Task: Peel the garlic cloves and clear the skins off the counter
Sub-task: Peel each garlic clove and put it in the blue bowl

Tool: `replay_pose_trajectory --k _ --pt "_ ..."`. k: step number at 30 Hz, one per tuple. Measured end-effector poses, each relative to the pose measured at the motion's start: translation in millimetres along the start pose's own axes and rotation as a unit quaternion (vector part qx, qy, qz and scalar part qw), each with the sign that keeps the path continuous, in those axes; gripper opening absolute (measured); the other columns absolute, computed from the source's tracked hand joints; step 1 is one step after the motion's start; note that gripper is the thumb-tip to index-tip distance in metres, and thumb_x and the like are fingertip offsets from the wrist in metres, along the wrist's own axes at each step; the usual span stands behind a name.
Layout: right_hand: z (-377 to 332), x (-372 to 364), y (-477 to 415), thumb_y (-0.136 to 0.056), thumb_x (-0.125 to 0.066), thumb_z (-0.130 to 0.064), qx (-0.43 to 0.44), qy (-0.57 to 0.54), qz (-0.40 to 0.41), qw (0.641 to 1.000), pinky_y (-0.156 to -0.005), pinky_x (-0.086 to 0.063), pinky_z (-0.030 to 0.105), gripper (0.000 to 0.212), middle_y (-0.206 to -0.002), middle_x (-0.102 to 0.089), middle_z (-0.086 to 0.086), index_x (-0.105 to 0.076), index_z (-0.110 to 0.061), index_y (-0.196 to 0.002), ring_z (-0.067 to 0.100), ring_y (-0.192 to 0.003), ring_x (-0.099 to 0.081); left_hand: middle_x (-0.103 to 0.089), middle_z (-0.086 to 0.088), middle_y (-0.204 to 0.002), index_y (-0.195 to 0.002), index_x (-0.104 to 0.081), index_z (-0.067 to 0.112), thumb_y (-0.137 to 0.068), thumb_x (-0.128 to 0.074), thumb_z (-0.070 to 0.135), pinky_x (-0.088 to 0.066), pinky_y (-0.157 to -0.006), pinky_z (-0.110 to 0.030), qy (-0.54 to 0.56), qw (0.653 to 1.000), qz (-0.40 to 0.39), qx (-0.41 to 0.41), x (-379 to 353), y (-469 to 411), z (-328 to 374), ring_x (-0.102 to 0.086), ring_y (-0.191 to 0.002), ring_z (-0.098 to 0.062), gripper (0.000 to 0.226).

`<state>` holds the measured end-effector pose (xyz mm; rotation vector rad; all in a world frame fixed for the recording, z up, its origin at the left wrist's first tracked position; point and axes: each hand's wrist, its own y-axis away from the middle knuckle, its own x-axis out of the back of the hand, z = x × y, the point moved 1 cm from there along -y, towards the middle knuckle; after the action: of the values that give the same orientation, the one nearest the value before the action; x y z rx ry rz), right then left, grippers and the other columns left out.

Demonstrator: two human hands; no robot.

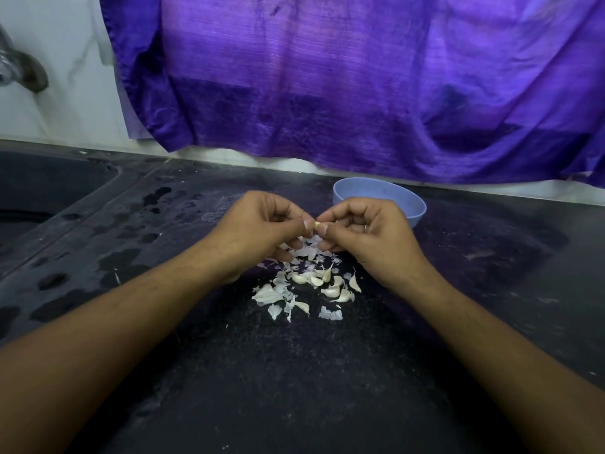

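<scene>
Garlic clove (317,225) is pinched between my left hand (262,224) and right hand (366,234), both raised together above the desk (294,371). Skins (266,294) and loose cloves (330,291) lie scattered directly below. Bowl (406,204) stands just behind my right hand, near the desk's back edge. Sink rim (108,178) lies well left.

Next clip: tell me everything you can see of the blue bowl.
The bowl is pale blue, round and shallow, matte like plastic, with a plain thin rim. It stands upright on the dark counter, near the wall and below the hanging purple cloth. The right hand, which pinches a clove together with the left hand, covers the bowl's near-left part; whether it touches the bowl cannot be told. The part of the inside that shows holds nothing.
</scene>
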<state>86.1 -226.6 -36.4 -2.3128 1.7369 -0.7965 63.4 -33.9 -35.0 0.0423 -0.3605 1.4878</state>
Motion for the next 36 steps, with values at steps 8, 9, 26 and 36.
replay_pose_trajectory --k 8,9,26,36 --pt "-0.1 -3.2 1.8 -0.089 -0.077 -0.002 0.009 0.029 0.004 1.0 -0.071 -0.063 0.035 0.004 -0.08 -0.078 0.009 -0.076 -0.006 -0.092 0.022 -0.072 -0.077 -0.076 -0.011 -0.074 -0.081 -0.079 0.008 -0.088 -0.077 0.01 -0.064 -0.069 -0.039 -0.032 0.998 0.05 0.005 -4.4 1.0 0.9 -0.07 -0.065 -0.014 0.008" --pt "0.0 -4.1 2.1 -0.089 -0.077 -0.002 0.011 0.031 0.003 0.999 -0.073 -0.064 0.037 0.005 -0.08 -0.078 0.009 -0.076 -0.006 -0.092 0.022 -0.073 -0.077 -0.076 -0.012 -0.072 -0.078 -0.079 0.008 -0.087 -0.077 0.008 -0.064 -0.07 -0.041 -0.034 0.998 0.061 0.008 -4.9 0.9 0.4 -0.07 -0.064 -0.015 0.01" --pt "-0.5 -9.8 2.2 -0.097 -0.063 0.0 -0.105 -0.223 -0.055 0.968 -0.073 -0.064 0.035 0.011 -0.085 -0.071 0.013 -0.067 0.0 -0.107 0.019 -0.071 -0.071 -0.07 -0.005 -0.068 -0.09 -0.073 -0.004 -0.094 -0.066 0.006 -0.06 -0.056 -0.026 0.088 0.993 0.034 0.074 -7.4 1.2 3.9 -0.065 -0.06 -0.01 0.013" --pt "-2.6 -3.1 1.4 -0.09 -0.074 -0.001 -0.014 -0.084 -0.026 0.996 -0.074 -0.061 0.032 0.011 -0.084 -0.073 0.012 -0.072 -0.004 -0.1 0.021 -0.074 -0.07 -0.071 -0.004 -0.071 -0.095 -0.074 -0.005 -0.094 -0.067 0.007 -0.059 -0.057 -0.025 0.092 0.993 0.014 0.072 -7.8 1.6 3.0 -0.065 -0.062 -0.009 0.014"
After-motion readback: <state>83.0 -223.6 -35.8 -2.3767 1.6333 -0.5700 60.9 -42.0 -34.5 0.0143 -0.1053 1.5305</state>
